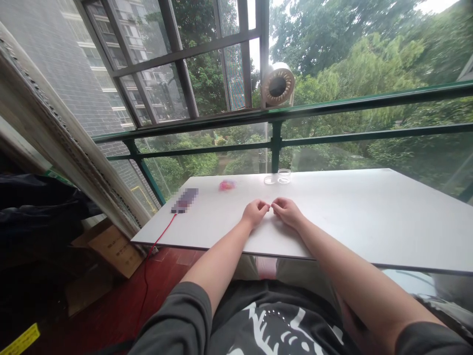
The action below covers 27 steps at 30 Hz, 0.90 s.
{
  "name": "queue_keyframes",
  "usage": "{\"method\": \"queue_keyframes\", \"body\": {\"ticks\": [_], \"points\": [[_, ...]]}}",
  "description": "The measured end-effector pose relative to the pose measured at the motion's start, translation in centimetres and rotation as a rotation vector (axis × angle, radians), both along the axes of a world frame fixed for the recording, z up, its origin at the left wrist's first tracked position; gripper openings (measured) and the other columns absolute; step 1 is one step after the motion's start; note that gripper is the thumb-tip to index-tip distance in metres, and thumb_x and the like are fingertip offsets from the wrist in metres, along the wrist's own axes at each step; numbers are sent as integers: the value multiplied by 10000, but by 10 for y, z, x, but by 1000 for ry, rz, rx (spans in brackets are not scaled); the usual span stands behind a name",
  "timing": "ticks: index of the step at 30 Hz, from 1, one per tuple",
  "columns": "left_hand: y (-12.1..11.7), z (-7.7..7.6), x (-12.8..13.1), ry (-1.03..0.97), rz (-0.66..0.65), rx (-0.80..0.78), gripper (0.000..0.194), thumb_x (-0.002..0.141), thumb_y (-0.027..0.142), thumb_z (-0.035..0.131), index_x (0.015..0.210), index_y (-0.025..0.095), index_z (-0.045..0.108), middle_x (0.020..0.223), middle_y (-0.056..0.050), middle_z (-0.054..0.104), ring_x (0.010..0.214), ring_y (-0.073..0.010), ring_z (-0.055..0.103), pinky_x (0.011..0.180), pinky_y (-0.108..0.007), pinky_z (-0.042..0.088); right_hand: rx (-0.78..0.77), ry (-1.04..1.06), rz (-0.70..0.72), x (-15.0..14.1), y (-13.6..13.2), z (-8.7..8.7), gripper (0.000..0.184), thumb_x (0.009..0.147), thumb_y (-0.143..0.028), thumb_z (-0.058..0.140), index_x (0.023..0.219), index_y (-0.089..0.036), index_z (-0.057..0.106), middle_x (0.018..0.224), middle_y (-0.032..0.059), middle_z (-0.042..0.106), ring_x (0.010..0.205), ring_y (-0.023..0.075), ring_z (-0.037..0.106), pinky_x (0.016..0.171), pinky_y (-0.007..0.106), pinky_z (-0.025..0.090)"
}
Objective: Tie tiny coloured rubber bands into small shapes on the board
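Head view: left hand (254, 213) and right hand (288, 213) nearly meet over desk (369, 217).
Grip: both pinched narrow; cannot tell whether anything is held.
Clear containers (284, 179): just beyond, perhaps for easy reach.

Your left hand (255, 213) and right hand (288, 212) are hiding whether their fingertips are holding anything, 1 dark object (185, 200) is lying pixelated, and the lower edge is cutting off your shirt (273, 325).
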<state>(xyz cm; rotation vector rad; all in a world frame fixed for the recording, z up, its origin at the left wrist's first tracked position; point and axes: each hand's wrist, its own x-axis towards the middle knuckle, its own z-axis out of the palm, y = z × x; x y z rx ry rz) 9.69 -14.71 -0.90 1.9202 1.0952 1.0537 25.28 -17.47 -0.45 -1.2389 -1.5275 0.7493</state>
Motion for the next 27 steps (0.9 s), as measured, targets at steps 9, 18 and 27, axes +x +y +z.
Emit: {"method": "queue_keyframes", "body": {"ticks": [9,18,27], "points": [[-1,1,0,-19,0,-3,178,772,305,571,808,148,646,786,-42,692,715,-131,604,720,-261,466,-6,5,27,0,0,-1,135,718,-303,552,739,-171,570,544,-29,561,457,108,513,452,223,413],[0,0,-1,-31,-19,-10,172,777,296,569,808,143,640,796,-48,694,727,-134,611,731,-268,474,-3,18,31,0,0,-1,125,703,-297,547,735,-176,561,557,-29,565,472,116,527,478,236,426],[1,0,-1,-26,-29,-13,165,780,287,565,823,149,645,803,-48,700,734,-137,618,725,-265,474,18,23,-19,1,0,-2,107,697,-278,524,742,-184,548,564,-23,569,468,116,512,463,231,408]]}}
